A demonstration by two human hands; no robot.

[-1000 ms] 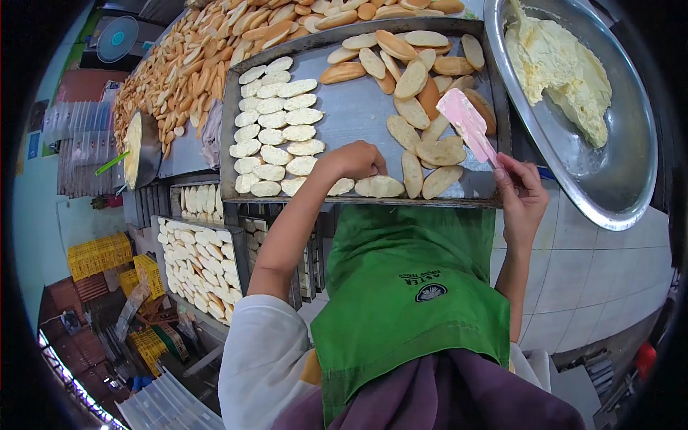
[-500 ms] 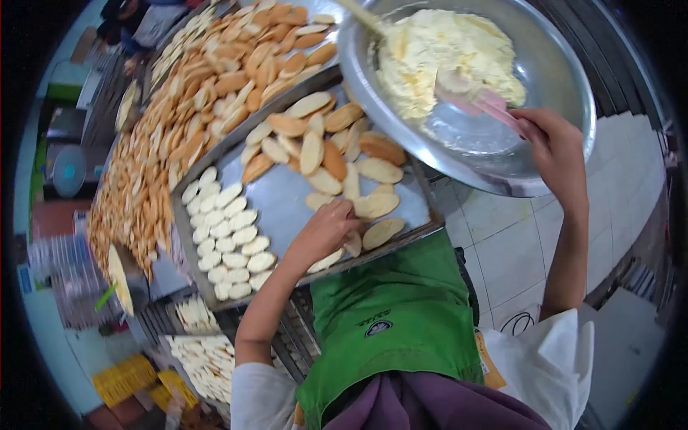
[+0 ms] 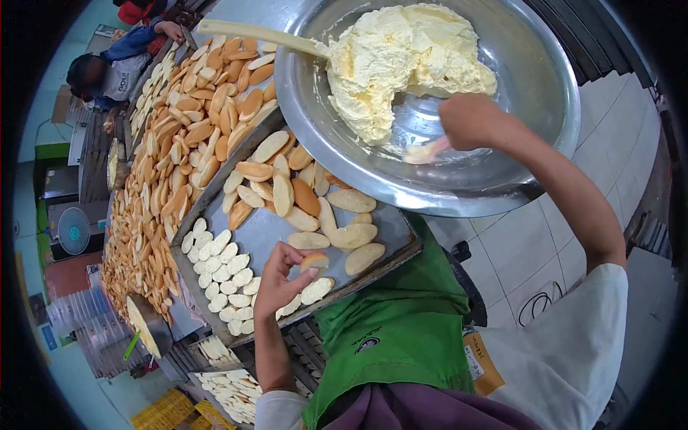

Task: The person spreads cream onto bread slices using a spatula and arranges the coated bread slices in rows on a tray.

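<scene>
My left hand is closed on a slice of bread, held up over the metal tray. In my right hand is a pink spatula, its cream-smeared blade low against the inside of the big metal bowl. A thick mound of pale yellow cream sits in that bowl. Cream-coated slices stand in rows at the tray's left side. Uncoated bread slices lie loosely piled toward its far and right side.
A large heap of bread slices spreads beyond the tray. A long pale handle leans out of the bowl. Another person is at the far left. More coated slices lie on a lower tray, near a cream bowl.
My left hand has lifted a bread slice from the tray. My right hand has moved left with the spatula, whose blade is now lower in the bowl. The view has shifted.
</scene>
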